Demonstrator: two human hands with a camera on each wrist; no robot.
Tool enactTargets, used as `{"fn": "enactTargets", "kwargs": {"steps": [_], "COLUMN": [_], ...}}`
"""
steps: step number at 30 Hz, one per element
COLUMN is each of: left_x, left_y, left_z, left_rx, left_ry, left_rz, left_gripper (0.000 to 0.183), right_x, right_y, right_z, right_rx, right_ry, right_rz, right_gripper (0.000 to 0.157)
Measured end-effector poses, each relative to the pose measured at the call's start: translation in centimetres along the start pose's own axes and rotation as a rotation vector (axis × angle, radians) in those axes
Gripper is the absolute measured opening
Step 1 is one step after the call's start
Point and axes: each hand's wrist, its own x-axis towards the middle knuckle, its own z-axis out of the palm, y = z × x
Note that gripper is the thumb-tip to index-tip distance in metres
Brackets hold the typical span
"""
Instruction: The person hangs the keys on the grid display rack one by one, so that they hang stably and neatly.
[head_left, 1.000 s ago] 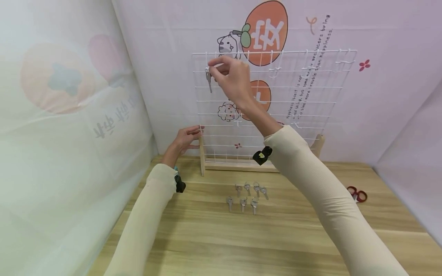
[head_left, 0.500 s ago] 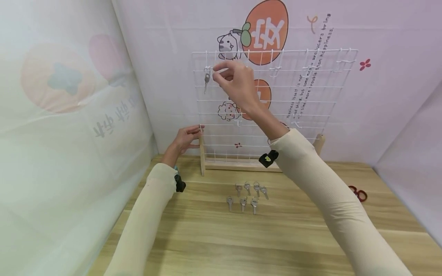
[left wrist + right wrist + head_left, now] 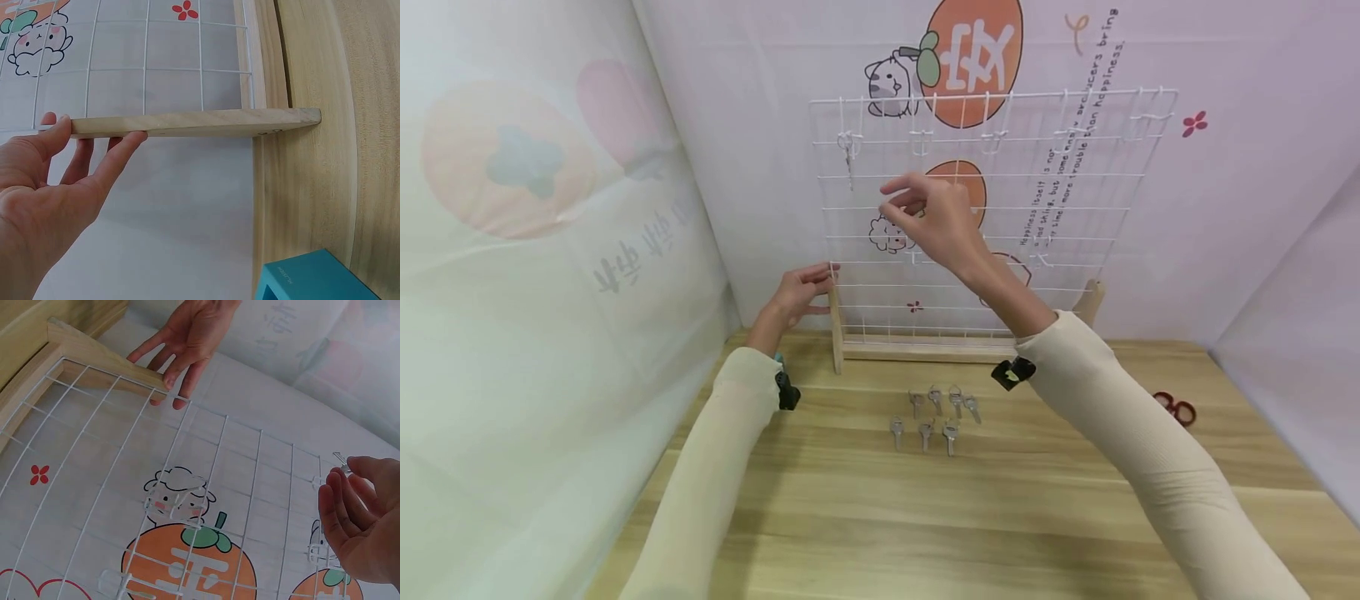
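Note:
A white wire grid rack stands upright on a wooden stand (image 3: 925,353). My left hand (image 3: 799,296) grips the stand's left wooden post (image 3: 206,122), thumb on one side and fingers on the other. One key (image 3: 850,167) hangs by its ring from the leftmost white hook (image 3: 848,136) near the rack's top. My right hand (image 3: 943,221) is in front of the grid, right of and below that key, fingers loosely bent with a gap between thumb and forefinger and nothing held. In the right wrist view, the hanging key (image 3: 339,459) shows just past the right hand's fingertips.
Several loose keys (image 3: 951,437) lie in two rows on the wooden table (image 3: 880,517). More white hooks (image 3: 995,142) hang along the rack's top. Red-handled scissors (image 3: 1175,408) lie at the right. Printed white cloth (image 3: 760,167) surrounds the table.
My right hand has let go of the key and moved right and down, away from the hook. The key now hangs on its own. My left hand stays on the post.

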Motion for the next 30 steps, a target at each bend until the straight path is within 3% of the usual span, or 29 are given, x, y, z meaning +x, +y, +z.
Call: {"fn": "enactTargets", "kwargs": {"steps": [7, 30], "left_x": [0.0, 0.4], "left_y": [-0.1, 0.0], "left_z": [-0.1, 0.0], "left_rx": [-0.015, -0.003], "left_ry": [-0.004, 0.019], "left_rz": [-0.013, -0.015], "left_gripper": [0.044, 0.043], "right_x": [-2.3, -10.6], "right_y": [1.9, 9.5], "right_z": [0.6, 3.9], "right_rx": [0.02, 0.057], "right_ry": [-0.056, -0.242], "right_rz": [-0.035, 0.031], "right_gripper": [0.028, 0.023]}}
